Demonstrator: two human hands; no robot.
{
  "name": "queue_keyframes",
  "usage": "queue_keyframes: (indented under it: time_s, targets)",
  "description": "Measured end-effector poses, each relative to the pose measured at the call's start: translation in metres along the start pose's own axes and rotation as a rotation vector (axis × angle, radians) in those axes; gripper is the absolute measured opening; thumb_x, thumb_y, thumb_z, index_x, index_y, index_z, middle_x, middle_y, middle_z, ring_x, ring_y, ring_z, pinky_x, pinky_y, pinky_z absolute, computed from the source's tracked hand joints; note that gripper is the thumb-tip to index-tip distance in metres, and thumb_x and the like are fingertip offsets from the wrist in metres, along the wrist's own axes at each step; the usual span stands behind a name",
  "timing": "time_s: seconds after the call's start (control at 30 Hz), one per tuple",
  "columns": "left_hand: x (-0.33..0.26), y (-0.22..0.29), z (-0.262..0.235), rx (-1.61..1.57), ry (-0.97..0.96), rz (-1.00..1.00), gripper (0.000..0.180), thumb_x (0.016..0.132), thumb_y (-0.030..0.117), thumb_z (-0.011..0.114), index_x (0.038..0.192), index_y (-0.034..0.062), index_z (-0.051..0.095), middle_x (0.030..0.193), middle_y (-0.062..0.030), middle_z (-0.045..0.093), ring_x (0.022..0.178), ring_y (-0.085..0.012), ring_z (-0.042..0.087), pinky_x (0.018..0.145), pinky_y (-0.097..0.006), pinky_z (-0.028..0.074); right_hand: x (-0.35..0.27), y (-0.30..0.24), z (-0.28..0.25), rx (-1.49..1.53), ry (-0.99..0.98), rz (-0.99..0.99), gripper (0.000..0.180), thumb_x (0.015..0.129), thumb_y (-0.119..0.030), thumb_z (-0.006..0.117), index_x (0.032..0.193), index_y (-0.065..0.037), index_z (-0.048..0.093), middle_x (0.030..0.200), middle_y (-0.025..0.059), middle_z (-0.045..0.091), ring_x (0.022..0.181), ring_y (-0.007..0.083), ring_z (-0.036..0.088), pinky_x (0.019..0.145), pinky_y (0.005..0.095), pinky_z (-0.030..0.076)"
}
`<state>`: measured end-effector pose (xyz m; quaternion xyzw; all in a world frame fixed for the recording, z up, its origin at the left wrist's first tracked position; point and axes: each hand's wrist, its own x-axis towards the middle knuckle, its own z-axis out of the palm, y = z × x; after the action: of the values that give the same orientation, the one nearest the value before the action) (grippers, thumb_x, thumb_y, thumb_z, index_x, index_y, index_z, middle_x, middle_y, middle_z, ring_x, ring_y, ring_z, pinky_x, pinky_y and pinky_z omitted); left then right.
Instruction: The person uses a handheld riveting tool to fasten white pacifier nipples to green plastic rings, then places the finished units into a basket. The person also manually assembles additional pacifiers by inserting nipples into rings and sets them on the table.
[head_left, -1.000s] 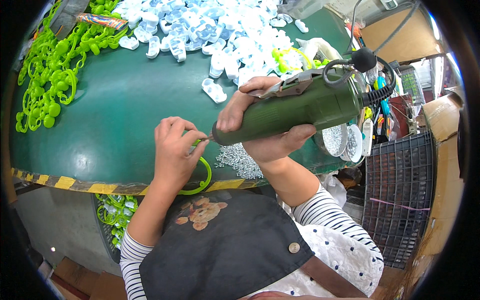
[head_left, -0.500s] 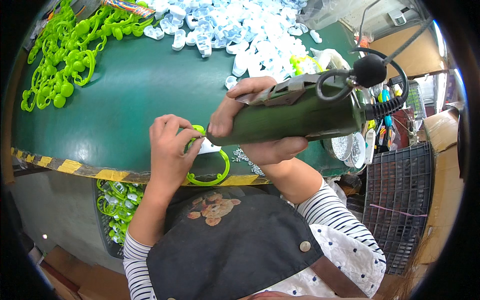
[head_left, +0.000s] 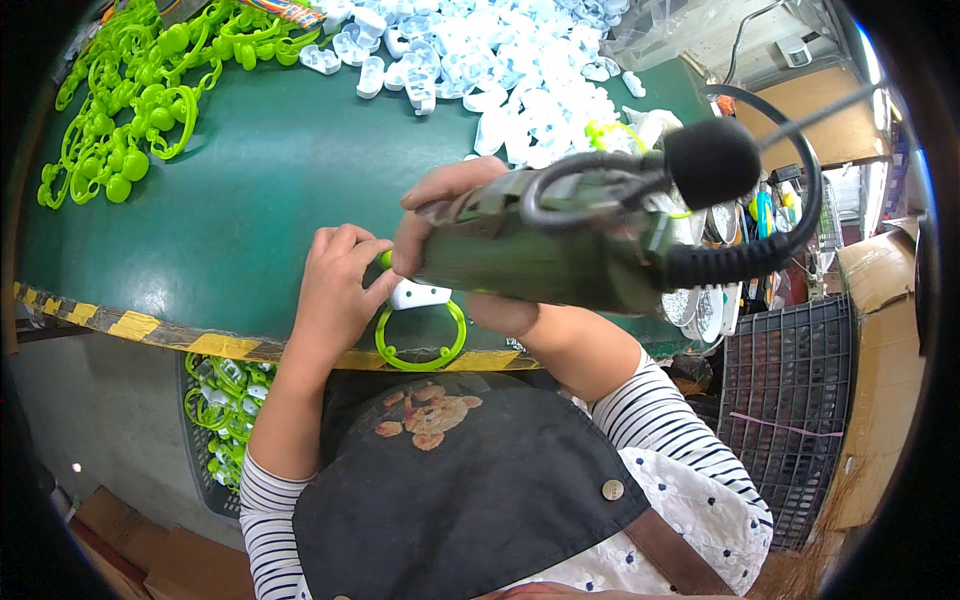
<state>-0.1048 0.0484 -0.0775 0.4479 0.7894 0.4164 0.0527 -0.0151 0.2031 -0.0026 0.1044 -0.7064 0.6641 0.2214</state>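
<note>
My right hand [head_left: 445,195] is wrapped around a green cylindrical electric screwdriver [head_left: 540,250], its back end blurred by motion. The driver lies roughly level, its front end over a lime-green ring part [head_left: 464,335] with a white plastic piece [head_left: 420,295] set on its upper side. The white piece shows small dark holes. From the left, my left hand [head_left: 345,275] closes its thumb and forefinger on the green part's upper end, beside the driver's front. The bit tip is hidden by my fingers. Some small screws [head_left: 515,345] show below my right hand.
Lime-green ring parts [head_left: 125,120] are heaped at the far left, pale blue-white shells [head_left: 490,70] at the back. A black cord [head_left: 740,265] trails from the driver. Yellow-black tape [head_left: 230,345] lines the table's front edge. A basket [head_left: 215,480] of green-white pieces stands below; a grey crate [head_left: 785,400] stands right.
The screwdriver has shifted left and its back end has swung toward me. My left fingers have moved from a tiny item at the driver's tip onto the green part's upper end.
</note>
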Motion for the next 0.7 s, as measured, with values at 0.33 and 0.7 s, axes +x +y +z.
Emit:
queue_keyframes:
  time_s: [0.33, 0.7]
  targets:
    - [0.002, -0.002, 0.002, -0.137, -0.014, -0.045, 0.023, 0.066, 0.004, 0.077, 0.076, 0.0088, 0.057, 0.093, -0.0061, 0.058, 0.096, -0.0313, 0.054, 0.084, -0.042, 0.046, 0.002, 0.042, 0.003, 0.187, -0.09, 0.102, 0.078, 0.066, -0.05, 0.084, 0.115, 0.001, 0.051, 0.095, 0.0075, 0.058, 0.084, 0.0156, 0.059, 0.072, 0.0278, 0.048]
    - [0.007, 0.003, -0.003, -0.074, -0.096, 0.01, 0.017, 0.079, 0.01, 0.072, 0.094, 0.0033, 0.067, 0.094, -0.0091, 0.061, 0.093, -0.0316, 0.054, 0.084, -0.041, 0.045, -0.011, 0.026, -0.003, 0.268, 0.212, 0.022, 0.089, 0.079, -0.07, 0.065, 0.131, 0.0, 0.043, 0.091, 0.0102, 0.064, 0.079, 0.0199, 0.064, 0.069, 0.0315, 0.051]
